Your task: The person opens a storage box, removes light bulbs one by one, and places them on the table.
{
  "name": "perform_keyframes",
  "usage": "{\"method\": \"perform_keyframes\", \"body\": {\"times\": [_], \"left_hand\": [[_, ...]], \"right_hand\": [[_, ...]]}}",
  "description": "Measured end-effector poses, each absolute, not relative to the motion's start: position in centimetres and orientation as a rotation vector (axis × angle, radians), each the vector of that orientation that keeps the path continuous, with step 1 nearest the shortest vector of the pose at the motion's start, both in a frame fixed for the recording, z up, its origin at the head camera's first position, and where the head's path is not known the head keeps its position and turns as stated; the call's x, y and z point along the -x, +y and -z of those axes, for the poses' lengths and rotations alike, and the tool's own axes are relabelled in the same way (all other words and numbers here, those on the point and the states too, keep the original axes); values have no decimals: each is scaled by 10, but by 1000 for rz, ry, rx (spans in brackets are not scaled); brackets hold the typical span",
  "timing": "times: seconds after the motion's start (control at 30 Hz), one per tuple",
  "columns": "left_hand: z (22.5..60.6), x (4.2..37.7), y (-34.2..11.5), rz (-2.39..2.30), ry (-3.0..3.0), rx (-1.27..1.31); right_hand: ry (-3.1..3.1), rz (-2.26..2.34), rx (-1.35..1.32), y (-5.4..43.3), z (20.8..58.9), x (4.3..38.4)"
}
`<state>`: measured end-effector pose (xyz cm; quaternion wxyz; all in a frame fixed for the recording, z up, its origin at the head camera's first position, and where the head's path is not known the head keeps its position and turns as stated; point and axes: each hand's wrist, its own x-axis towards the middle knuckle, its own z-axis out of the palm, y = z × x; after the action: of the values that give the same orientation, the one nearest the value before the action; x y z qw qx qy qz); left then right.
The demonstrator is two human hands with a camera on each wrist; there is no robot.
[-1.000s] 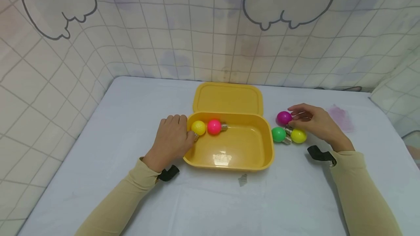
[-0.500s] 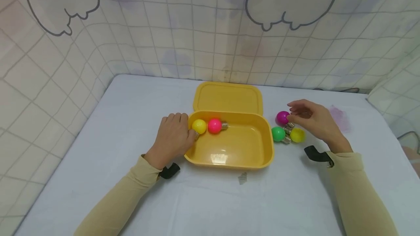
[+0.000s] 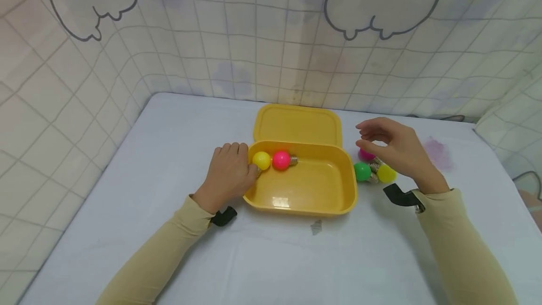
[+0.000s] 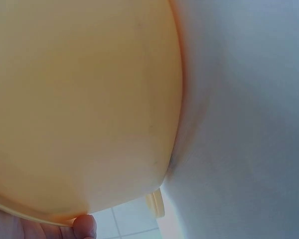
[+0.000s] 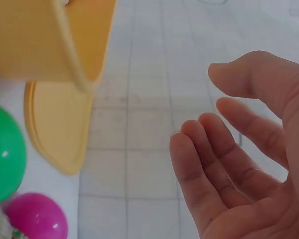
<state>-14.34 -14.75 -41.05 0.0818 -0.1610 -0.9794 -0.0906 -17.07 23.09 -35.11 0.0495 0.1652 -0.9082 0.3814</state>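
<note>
- Left of centre, left hand (image 3: 230,173) grips the yellow box (image 3: 311,180) by its left end
- At right, right hand (image 3: 394,147) hovers, fingers parted, empty, magenta bulb (image 3: 365,155) just below

Magenta bulb (image 3: 366,155) in the head view, partly hidden behind the right grip (image 3: 394,147).

A bench (image 3: 296,262) is covered in white cloth (image 3: 190,126), its far right part marked by a purplish stain (image 3: 438,154). Behind the bench, a grid-patterned drape (image 3: 237,41) is printed with outlined cartoon figures (image 3: 383,1); beyond the bench's far edge, toward its right end, a dark cable (image 3: 454,118) is seen.
</note>
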Motion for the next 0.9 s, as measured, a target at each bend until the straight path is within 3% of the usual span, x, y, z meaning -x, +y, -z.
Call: {"method": "perform_keyframes", "body": {"times": [0.4,0.9], "left_hand": [[410,144,-146,272,-2948,474],[409,146,-148,280,-3027,445]], "right_hand": [[-2723,-1018,-848,189,342,176],[-2769,-1147,-1052,142,354,185]]}}
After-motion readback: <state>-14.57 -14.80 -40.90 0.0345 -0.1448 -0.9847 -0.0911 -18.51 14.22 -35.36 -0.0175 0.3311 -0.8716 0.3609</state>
